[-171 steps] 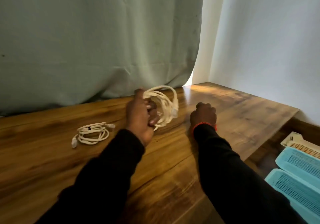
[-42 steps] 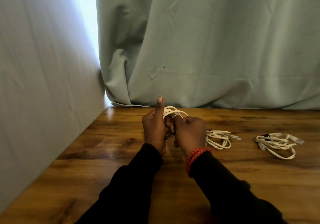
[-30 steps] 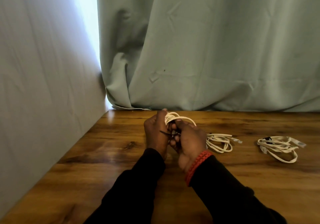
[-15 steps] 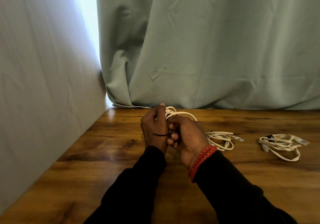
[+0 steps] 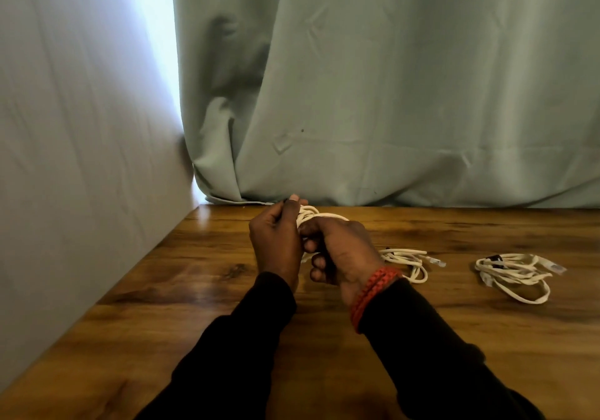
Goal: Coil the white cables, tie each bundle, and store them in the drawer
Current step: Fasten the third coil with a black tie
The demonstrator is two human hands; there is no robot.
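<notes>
Over the wooden bench, the left hand and right hand meet, fingers of both curled around a white cable coil held between them. To the right lie a second coil and, farther right, a third coil.

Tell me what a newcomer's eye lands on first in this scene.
First, the two hands at centre: the left hand and the right hand both grip a coiled white cable just above the wooden table. Next, two more white cable bundles lie on the table to the right, one beside the right wrist with its red bracelet, the other farther right. Behind hangs a pale green curtain.
</notes>
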